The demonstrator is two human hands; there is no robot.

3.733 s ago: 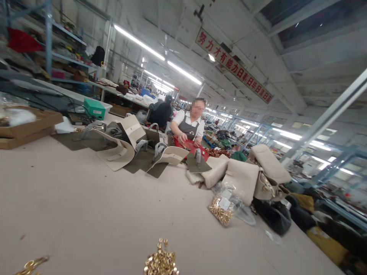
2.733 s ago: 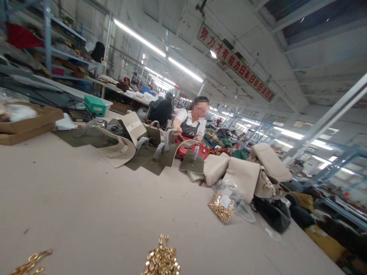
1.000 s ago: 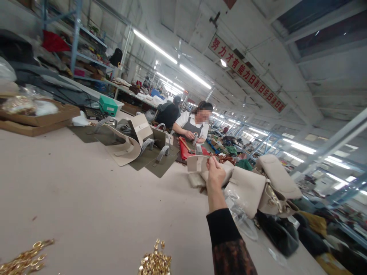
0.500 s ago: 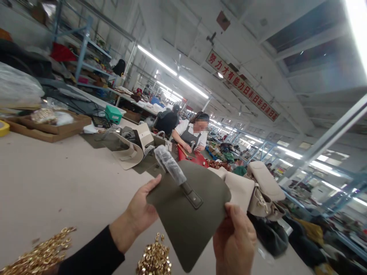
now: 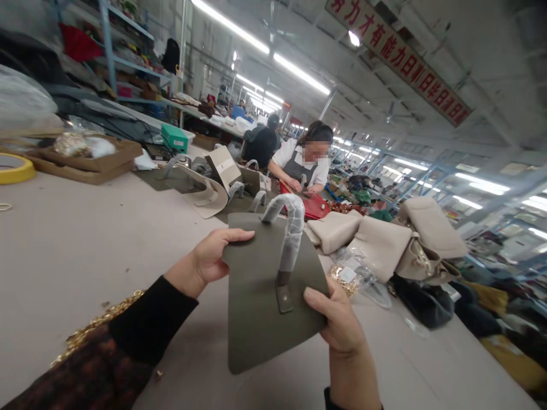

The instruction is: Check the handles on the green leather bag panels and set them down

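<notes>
A dark olive panel (image 5: 256,313) with rounded corners is being held by opposite edges, tilting above the counter (image 5: 89,245). An arched handle (image 5: 293,236) in clear, crinkled wrap is rising from its visible face; the nearer end tab (image 5: 285,302) is showing a small stud.

The left sleeve (image 5: 81,364), at the lower left of the frame, is dark cloth mottled with rusty brown, ending in a broad, plain black cuff (image 5: 154,319). Of the right sleeve (image 5: 331,400), only a black sliver shows at the bottom edge, right of centre.
</notes>
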